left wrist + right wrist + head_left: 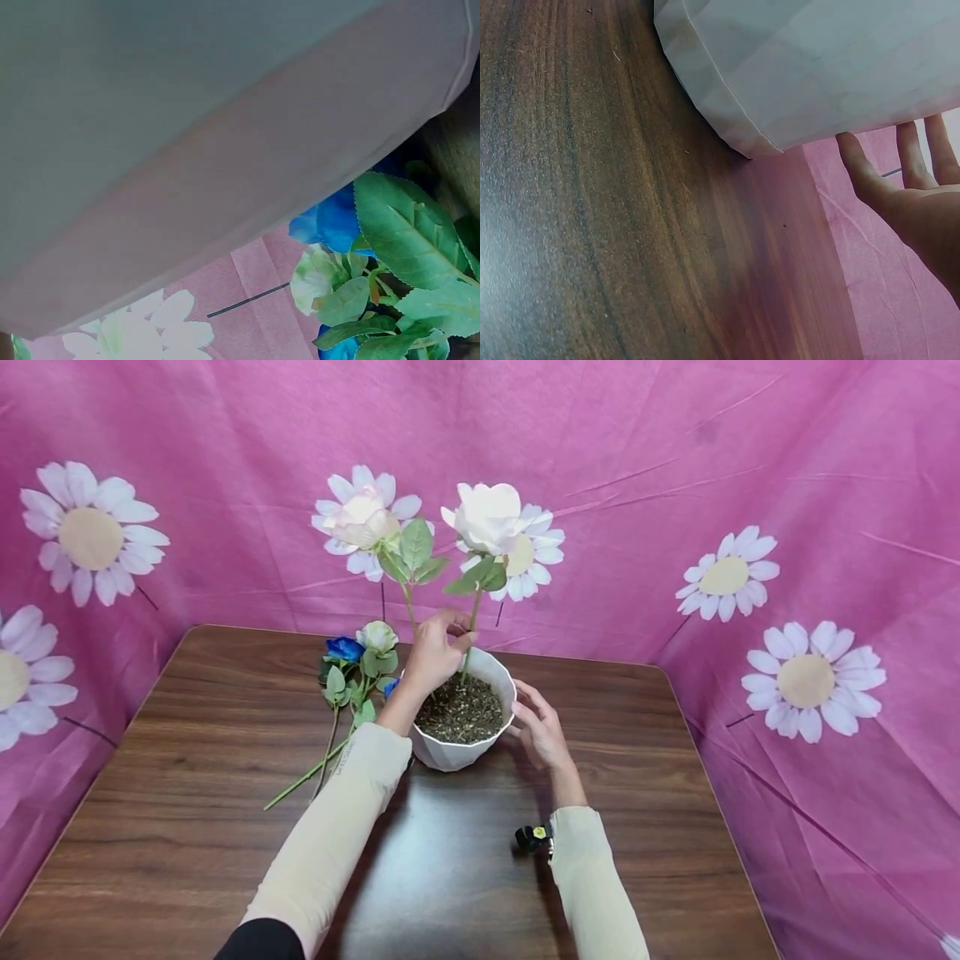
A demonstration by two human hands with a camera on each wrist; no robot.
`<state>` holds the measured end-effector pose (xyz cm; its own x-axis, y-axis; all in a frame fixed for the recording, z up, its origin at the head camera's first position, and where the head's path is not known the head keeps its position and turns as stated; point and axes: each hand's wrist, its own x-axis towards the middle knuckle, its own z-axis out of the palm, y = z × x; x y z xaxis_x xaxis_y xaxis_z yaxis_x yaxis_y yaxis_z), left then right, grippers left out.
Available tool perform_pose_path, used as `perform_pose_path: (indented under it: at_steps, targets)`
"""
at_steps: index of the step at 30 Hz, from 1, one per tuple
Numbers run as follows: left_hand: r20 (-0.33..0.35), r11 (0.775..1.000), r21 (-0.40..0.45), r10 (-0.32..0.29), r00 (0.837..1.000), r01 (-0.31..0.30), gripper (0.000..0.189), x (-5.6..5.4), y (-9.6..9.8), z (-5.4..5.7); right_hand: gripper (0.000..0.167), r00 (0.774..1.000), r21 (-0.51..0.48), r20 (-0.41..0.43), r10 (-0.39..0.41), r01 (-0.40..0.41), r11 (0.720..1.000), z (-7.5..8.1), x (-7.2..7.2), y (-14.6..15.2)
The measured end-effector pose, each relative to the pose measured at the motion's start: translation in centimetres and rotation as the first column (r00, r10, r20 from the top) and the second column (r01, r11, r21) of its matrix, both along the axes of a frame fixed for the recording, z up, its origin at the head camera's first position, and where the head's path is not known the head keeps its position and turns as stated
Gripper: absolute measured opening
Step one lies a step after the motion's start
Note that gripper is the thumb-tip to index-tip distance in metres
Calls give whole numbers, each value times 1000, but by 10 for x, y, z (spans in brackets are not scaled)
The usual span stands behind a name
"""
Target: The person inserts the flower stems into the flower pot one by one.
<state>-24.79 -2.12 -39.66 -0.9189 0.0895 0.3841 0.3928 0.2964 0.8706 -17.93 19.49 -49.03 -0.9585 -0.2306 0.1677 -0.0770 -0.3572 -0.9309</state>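
Nearest, two cream sleeves (600, 885) are stretching across a brown wood-grain table (450, 885). Past the right cuff, the right hand (543, 735) is resting parted, fairly straight fingers against the right outer wall of a white faceted pot (453, 758), touching rather than gripping it. Beside the pot, on its left, a deep-blue rose (345, 649) and a greenish-white rose (377, 637) are lying on the table. Above the pot's dark, crumbly soil (461, 718), the left hand (435, 656) is pinching the slim green stem (476, 607) of a large white rose (487, 518). That stem is standing nearly upright, its long axis leaning slightly right and its foot meeting the soil; the left hand is the nearer one, the right sitting lower and rightward. A pinkish-white rose (360, 518) is rising to the left; its lower stem is disappearing behind the left hand, so I cannot tell whether they are touching. Behind everything, a magenta daisy-print cloth (600, 435) is hanging.
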Motion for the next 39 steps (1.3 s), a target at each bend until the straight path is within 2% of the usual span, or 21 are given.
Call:
perform_pose_path:
  at_steps: [5,8,13,15,17,20,24,27,31,35,39]
  targets:
    - [-3,998,-57,-30,1000,30,9,-1,-3,5,42,1000,-6,0,-3,3,1000,-1,0,0]
    - [20,997,-60,-41,999,42,19,1,-6,7,45,999,6,33,-29,29,1000,4,3,-4]
    - [25,995,-95,-37,999,40,33,4,-9,10,45,1000,-9,4,-5,5,1000,2,3,-3]
    - [25,990,-137,-41,999,44,31,7,-10,11,44,999,-21,-24,25,-26,999,-7,-1,1]
    - [36,983,-180,-37,999,43,31,10,-11,12,44,998,-27,-42,39,-41,999,-10,-3,2]
    - [62,971,-237,-13,998,27,40,17,-16,11,45,997,-28,-52,49,-50,998,-13,-5,4]
    - [75,959,-283,3,997,19,53,25,-23,11,46,1000,-2,-22,7,-7,1000,-3,0,0]
    - [77,966,-257,-3,997,23,54,30,-30,10,48,999,9,26,-31,31,999,4,3,-4]
    - [72,981,-195,6,997,8,45,34,-40,9,52,995,11,82,-54,53,999,9,4,-7]
    - [79,991,-131,24,997,-14,36,37,-52,8,51,993,18,103,-62,61,998,11,4,-8]
    - [97,998,-51,32,995,-27,32,39,-66,5,47,995,6,88,-49,49,999,8,4,-7]
